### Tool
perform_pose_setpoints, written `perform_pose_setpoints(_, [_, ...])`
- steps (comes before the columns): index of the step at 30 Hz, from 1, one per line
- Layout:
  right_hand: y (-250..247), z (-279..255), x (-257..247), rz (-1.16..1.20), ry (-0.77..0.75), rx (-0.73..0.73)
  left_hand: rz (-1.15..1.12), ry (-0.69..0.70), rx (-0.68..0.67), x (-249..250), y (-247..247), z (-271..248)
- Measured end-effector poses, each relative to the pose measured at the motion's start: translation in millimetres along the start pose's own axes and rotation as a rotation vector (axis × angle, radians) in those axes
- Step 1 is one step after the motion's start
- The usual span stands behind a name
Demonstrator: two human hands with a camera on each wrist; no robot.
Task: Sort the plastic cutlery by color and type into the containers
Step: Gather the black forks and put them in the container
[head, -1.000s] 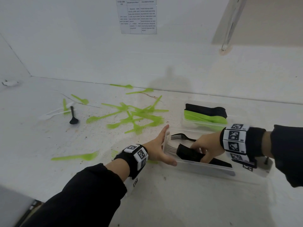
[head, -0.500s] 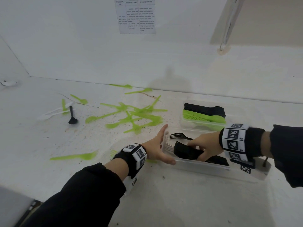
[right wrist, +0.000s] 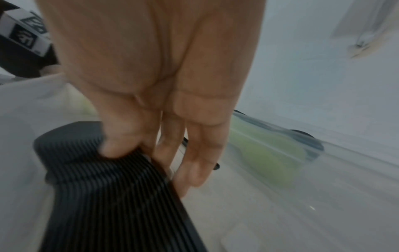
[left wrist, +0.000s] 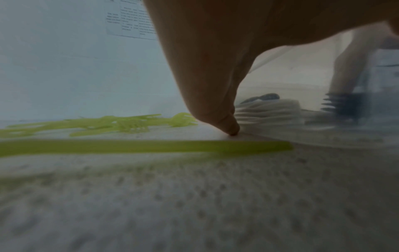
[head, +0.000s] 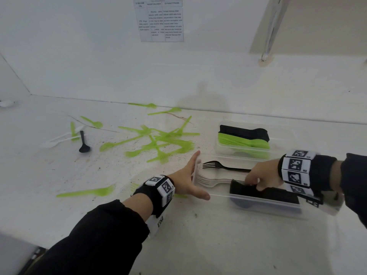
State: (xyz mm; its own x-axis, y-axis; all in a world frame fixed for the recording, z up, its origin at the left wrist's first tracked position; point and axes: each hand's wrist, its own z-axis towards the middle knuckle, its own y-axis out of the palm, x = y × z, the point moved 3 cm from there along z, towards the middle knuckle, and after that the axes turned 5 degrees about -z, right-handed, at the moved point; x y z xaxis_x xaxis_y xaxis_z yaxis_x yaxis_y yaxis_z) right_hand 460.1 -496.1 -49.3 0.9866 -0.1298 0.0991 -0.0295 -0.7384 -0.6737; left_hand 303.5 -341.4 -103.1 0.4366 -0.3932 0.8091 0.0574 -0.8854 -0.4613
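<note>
Our right hand (head: 264,176) pinches the nested stack of black cutlery (right wrist: 112,184) inside the clear container (head: 264,207); left fingers (head: 195,158), straight, brace its end. Light, slippery plastic: we'd grip across the handles.

A printed sheet (head: 161,19) with a table of small text is hanging on the white wall (head: 79,46), too tiny to read. A metal rod (head: 273,28) is leaning down the wall on the right, ending at a stained spot. The white tabletop (head: 198,245) is looking pretty grubby, with dark specks and a thin crack (head: 93,126) running across it.
</note>
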Motion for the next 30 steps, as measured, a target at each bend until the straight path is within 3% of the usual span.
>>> perform_pose_setpoints(6, [2, 7, 17, 0.147, 0.054, 0.013, -0.008, -0.001, 0.005, 0, 1, 0])
perform_pose_setpoints(12, [2, 2, 23, 0.119, 0.077, 0.019, -0.023, 0.000, 0.006, -1, 1, 1])
perform_pose_setpoints(24, [-15, 7, 17, 0.213, 0.058, 0.212, -0.001, -0.009, 0.002, 0, 0, 0])
perform_pose_setpoints(30, [-26, 19, -8, 0.141, -0.021, 0.333, -0.028, -0.009, -0.010, 2, 1, -1])
